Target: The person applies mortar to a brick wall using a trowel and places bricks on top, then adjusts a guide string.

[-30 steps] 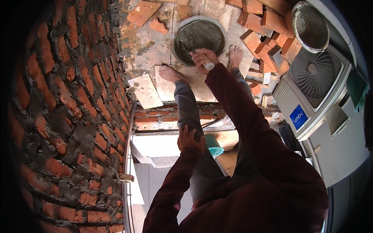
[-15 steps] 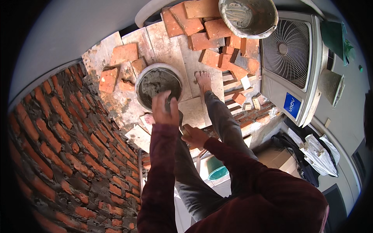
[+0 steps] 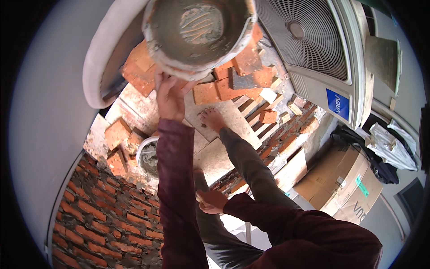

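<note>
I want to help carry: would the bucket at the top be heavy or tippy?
That bucket might feel fairly heavy, with wet-looking mortar inside. It could tip if pulled, since the left hand is only at its near edge.

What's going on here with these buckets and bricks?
A person's left hand is at the near rim of a bucket holding grey mortar. The right hand is low, by the left leg; what it grips is unclear. A second mortar bucket stands partly behind the left sleeve, beside loose bricks.
</note>
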{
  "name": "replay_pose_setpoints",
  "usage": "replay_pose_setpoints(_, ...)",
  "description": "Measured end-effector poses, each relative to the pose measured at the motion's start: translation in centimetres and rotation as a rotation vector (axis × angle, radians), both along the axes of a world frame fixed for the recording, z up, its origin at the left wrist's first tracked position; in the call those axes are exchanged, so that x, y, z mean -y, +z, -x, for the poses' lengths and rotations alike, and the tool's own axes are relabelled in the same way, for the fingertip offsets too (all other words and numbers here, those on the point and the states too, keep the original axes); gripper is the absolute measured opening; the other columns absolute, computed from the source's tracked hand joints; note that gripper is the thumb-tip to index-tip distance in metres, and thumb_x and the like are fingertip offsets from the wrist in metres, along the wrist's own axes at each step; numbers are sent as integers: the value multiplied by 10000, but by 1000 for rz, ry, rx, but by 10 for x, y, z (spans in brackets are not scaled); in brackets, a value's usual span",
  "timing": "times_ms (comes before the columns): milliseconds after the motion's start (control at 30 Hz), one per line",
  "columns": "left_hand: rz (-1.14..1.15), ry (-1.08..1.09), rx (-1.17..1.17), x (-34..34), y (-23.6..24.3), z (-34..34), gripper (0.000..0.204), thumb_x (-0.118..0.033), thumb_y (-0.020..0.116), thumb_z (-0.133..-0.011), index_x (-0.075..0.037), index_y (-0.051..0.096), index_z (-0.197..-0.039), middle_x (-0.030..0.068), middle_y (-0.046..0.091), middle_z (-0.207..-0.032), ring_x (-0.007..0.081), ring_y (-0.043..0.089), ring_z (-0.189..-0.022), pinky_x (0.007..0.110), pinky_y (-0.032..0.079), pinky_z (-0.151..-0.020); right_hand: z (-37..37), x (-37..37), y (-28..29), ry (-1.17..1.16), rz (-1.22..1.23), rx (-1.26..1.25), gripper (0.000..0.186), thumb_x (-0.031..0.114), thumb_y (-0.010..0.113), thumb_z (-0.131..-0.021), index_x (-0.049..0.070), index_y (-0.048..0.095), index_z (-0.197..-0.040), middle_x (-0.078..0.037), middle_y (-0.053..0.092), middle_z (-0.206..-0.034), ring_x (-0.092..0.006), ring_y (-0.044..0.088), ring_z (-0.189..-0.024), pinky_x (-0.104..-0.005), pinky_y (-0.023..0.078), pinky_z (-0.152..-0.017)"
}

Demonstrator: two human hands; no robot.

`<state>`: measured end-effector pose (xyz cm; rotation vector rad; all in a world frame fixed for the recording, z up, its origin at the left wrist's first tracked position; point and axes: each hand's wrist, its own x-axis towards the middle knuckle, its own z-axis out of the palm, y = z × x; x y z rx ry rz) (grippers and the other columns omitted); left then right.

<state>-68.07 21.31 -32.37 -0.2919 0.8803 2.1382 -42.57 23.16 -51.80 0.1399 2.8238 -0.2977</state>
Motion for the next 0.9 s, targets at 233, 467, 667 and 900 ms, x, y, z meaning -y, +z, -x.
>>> replay_pose_setpoints(233, 262, -71, -37, -37, 4, 4, 457, -247, 520, -972, 6, 401, -1334, 153, 495, -1334, 335, 526, -1209, 498, 513, -976, -17, -32, 20, -92, 173, -2, 231, 219, 478, -881, 162, 580, -1079, -34, 585, -1006, -239, 543, -981, -375, 423, -845)
replay_pose_setpoints(467, 298, 3, -134, -39, 36, -7, 173, -39, 598, -853, -54, 601, -1025, 26, 644, -922, 122, 621, -784, 271, 548, -688, -21, 121, 205, -327, 917, 424, 261, 234, 514, -839, 96, 542, -1059, -131, 609, -845, -337, 598, -818, -456, 459, -723)
replay_pose_setpoints(667, 400, 75, 230, 91, 124, -81, 275, -7, 565, -823, -56, 568, -1094, 36, 630, -995, 134, 626, -817, 280, 540, -666, -44, 172, 274, -352, 1032, 592, 294, 235, 544, -802, 43, 499, -1020, -210, 625, -716, -417, 635, -699, -521, 487, -635)
replay_pose_setpoints(900, 384, 575, 417, 286, 120, -98, 361, 22, 556, -726, 59, 554, -1086, 153, 642, -1081, 267, 679, -881, 376, 611, -838, -42, 166, 274, -354, 980, 722, 353, 244, 555, -804, -10, 449, -1025, -238, 611, -696, -427, 626, -679, -534, 485, -615)
